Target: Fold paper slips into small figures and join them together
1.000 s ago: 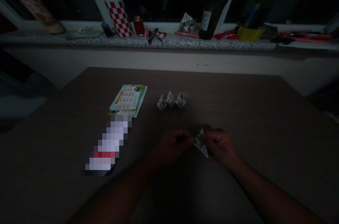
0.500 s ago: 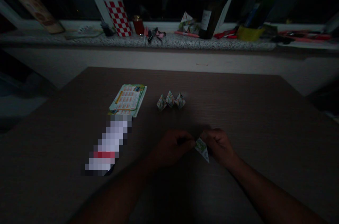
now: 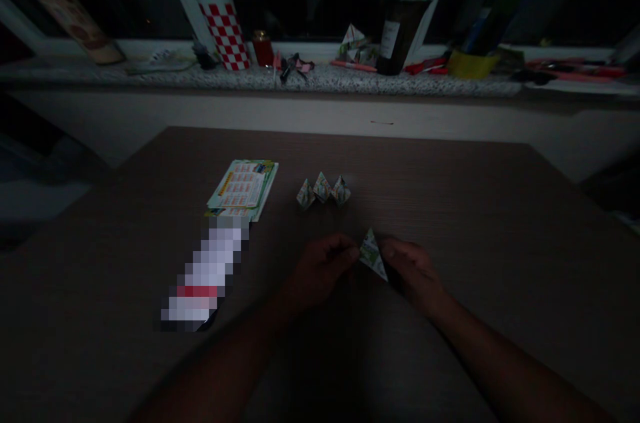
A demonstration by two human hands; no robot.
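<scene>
A small folded paper triangle (image 3: 372, 254), printed green and white, is held above the brown table (image 3: 475, 210). My left hand (image 3: 323, 270) pinches its left corner between thumb and fingertips. On the other side, my right hand (image 3: 413, 270) has its fingers loosely bent and slightly apart, right by the triangle's slanting right edge. Whether the fingertips touch that edge is hard to see in the dim light. Beyond my hands, three folded paper pieces (image 3: 323, 188) with pointed tops stand side by side in a row.
A stack of printed calendar cards (image 3: 240, 184) lies left of the folded pieces. Below it is a phone (image 3: 203, 273) with a blurred-out screen. On the granite windowsill (image 3: 330, 82) stand a red-and-white checkered bottle (image 3: 227, 33), a dark cup (image 3: 400, 36) and a green bottle (image 3: 500, 3).
The triangle has turned and moved up, and its upper point now shows. My right fingers, which gripped its top, have shifted to beside its right edge. My left hand moved slightly left.
</scene>
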